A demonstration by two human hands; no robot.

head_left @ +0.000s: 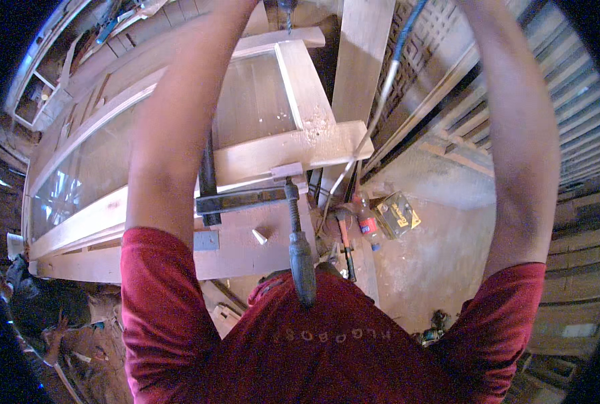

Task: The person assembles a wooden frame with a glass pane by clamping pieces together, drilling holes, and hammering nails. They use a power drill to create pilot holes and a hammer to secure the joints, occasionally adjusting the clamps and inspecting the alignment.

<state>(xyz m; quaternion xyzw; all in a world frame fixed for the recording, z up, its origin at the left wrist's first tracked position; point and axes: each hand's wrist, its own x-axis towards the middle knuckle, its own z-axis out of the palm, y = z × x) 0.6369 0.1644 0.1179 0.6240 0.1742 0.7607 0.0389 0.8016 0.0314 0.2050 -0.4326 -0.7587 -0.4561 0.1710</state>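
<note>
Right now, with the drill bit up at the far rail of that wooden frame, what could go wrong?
The drill bit is by the outer end of the far rail, so it might wander or split the wood there. The bar clamp's handle points at the red shirt; leaning in could knock it and perhaps loosen the clamp. The long cord seems to cross the near rail's end and could snag.
</note>
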